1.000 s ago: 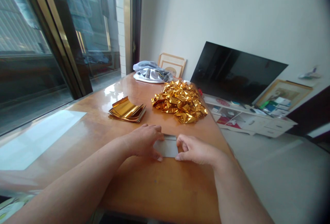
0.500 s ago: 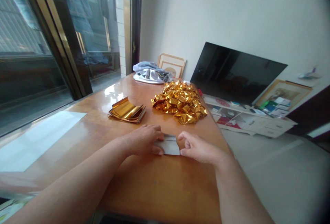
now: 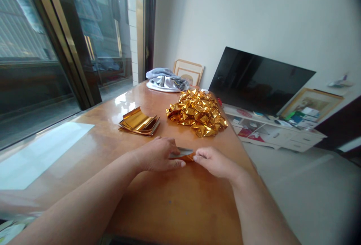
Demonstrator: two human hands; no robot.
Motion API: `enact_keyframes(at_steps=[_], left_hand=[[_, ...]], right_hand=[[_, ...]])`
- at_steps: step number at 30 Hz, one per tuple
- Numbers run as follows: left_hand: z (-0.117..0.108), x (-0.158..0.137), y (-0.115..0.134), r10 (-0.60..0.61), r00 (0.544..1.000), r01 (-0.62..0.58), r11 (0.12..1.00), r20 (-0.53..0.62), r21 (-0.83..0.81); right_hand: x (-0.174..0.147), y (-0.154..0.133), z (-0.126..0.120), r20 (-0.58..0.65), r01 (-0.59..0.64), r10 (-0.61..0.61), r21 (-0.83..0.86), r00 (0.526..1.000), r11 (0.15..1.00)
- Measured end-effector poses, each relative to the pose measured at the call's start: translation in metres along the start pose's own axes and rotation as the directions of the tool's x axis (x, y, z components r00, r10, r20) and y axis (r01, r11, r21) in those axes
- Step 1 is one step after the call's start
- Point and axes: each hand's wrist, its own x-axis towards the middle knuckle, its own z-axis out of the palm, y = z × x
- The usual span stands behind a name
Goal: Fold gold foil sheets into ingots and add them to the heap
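Note:
Between my two hands, low over the wooden table (image 3: pixel 180 200), is a sheet of gold foil paper (image 3: pixel 186 157), its near edge folded up so the gold side shows below the pale inside. My left hand (image 3: pixel 162 154) grips the sheet's left part, fingers over the top and thumb along the near fold. At the right end, my right hand (image 3: pixel 210 159) pinches the paper between thumb and curled fingers. Just beyond lies a stack of gold foil sheets (image 3: pixel 138 120), the top one curled. Right of the stack rises a heap of folded gold foil pieces (image 3: pixel 196 111).
Bundled grey cloth (image 3: pixel 166 80) and picture frames (image 3: pixel 188 71) are at the far end. A pale sheet (image 3: pixel 47 154) lies at the left by the glass door (image 3: pixel 70 49). Beyond the table's right edge, a television (image 3: pixel 261 81) stands over a white cabinet (image 3: pixel 276 134).
The paper's near edge has been folded upward, so gold now shows where the pale inside lay flat. My left thumb has slid right along the fold; my right hand has closed on the end.

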Motion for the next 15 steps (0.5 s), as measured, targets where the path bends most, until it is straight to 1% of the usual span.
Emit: enact_keyframes(at_steps=[3, 7, 12, 15], left_hand=[[0.003, 0.004, -0.001, -0.033, 0.998, 0.033, 0.999, -0.046, 0.005], [0.013, 0.01, -0.005, -0.099, 0.989, 0.104, 0.994, -0.107, 0.037], [0.025, 0.014, -0.009, -0.089, 0.984, 0.104, 0.99, -0.156, 0.093], [0.027, 0.015, -0.009, -0.082, 0.981, 0.103, 0.989, -0.176, 0.109]], right_hand=[[0.005, 0.004, 0.005, -0.052, -0.034, 0.034, -0.003, 0.998, 0.999], [0.007, 0.006, 0.012, -0.128, -0.089, 0.085, -0.027, 0.988, 0.996], [0.003, 0.001, 0.014, -0.225, -0.137, 0.112, -0.102, 0.968, 0.985], [-0.001, -0.008, 0.014, -0.23, -0.116, 0.084, -0.127, 0.97, 0.985]])
